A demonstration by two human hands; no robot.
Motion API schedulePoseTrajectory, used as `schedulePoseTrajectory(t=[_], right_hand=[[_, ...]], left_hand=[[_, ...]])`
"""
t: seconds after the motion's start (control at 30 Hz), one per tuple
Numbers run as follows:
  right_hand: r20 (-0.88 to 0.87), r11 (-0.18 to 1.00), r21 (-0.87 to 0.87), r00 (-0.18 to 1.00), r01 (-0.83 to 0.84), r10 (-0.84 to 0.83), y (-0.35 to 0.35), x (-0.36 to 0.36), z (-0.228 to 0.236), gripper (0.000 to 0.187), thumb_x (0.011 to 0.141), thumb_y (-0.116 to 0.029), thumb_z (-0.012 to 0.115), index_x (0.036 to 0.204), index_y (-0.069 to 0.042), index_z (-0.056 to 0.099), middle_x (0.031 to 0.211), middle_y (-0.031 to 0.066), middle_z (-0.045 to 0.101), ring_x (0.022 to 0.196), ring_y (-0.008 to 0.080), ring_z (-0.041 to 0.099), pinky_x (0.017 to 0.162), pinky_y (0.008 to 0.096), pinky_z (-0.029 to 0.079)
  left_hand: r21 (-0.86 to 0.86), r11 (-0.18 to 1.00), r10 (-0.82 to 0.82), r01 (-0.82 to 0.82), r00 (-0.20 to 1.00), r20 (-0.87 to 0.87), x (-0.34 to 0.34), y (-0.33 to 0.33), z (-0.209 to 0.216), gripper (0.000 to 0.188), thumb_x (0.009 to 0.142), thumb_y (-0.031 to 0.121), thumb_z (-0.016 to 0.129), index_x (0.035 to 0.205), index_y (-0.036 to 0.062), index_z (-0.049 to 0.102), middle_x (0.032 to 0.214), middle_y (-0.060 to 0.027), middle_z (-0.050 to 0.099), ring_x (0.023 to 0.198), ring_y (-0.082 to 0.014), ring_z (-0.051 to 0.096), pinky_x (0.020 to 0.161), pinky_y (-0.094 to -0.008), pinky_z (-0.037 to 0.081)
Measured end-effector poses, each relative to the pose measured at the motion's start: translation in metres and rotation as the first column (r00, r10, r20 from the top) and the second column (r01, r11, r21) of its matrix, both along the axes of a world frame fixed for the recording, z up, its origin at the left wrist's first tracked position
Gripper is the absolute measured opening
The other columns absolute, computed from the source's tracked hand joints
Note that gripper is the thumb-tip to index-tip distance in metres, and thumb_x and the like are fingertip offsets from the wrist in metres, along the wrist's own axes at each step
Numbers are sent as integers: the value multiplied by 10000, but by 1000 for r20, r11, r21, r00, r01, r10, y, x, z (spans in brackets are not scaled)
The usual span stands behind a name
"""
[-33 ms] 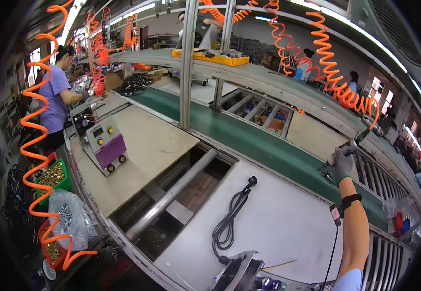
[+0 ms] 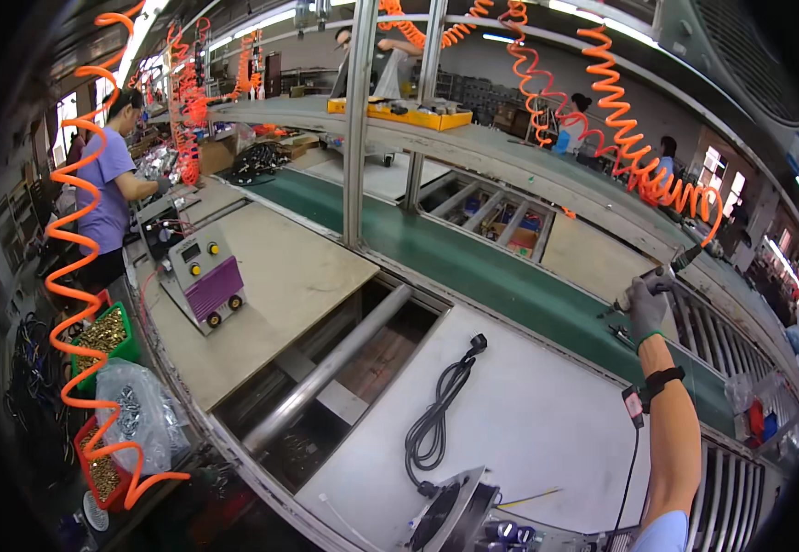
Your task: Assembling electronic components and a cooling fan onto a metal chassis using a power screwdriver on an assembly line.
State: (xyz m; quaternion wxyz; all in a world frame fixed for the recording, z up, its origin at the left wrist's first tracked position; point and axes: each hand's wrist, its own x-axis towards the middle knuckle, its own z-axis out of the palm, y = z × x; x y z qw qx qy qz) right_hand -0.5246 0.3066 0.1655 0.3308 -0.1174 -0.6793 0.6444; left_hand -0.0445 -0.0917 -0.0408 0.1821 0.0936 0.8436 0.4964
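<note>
My right hand [image 2: 646, 311], in a grey glove, reaches out over the far right part of the green belt. Its fingers are closed round an air screwdriver [image 2: 664, 275], whose back end joins an orange coiled hose [image 2: 712, 221]. The tool's thin tip points left over the belt. Below the hand, on the white board [image 2: 547, 432], lies a bundled black power cord [image 2: 432, 432]. It runs to a partly assembled device [image 2: 450, 520] with a metal panel and dark parts, cut off by the lower edge. My left hand is out of view.
A machine with a purple front [image 2: 214, 290] stands on the beige board at left. A metal roller [image 2: 326, 368] spans a gap in the bench. Parts bins [image 2: 105, 336] and an orange coiled hose [image 2: 78, 239] are at far left. A person [image 2: 105, 184] works beyond.
The whole view has shifted slightly. My right hand still grips the screwdriver, nearly in the same place, with its tip a little more visible to the left. The person behind the far shelf has moved their arms.
</note>
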Motion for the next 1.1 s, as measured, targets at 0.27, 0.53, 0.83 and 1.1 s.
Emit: schedulePoseTrajectory(t=[0.27,0.53,0.83,1.1], right_hand=[[-272,994,17,957,106,-97,-114,111,81,482,929,-424,697,1122,16,668,1014,48,670,848,131,621,792,294,512],[-487,974,143,844,-175,224,-195,357,22,438,923,-348,444,1209,-33,548,918,81,550,701,163,547,617,320,455],[27,974,109,980,-199,197,-187,508,-87,359,771,-39,587,1124,6,536,913,84,578,562,106,548,454,215,432],[183,953,28,939,-300,290,-152,497,-137,107,828,-90,742,867,-44,654,792,-13,646,723,80,576,663,257,481]], left_hand=[[-103,990,-138,95,534,-834,-3,-6,-16,309,805,168,676,1102,85,662,1153,-126,636,1066,-332,607,889,-461,519],[135,890,340,-435,435,-834,90,-154,38,218,864,71,639,1079,86,676,1108,-122,662,990,-312,652,852,-417,540],[-119,10,376,-993,114,-919,184,-450,68,326,803,57,539,1119,2,594,1083,-231,585,1092,-411,553,990,-482,432],[-483,-69,579,-873,360,-732,202,-547,25,436,789,204,622,1174,-1,623,1131,-226,651,1079,-381,602,952,-468,465]])
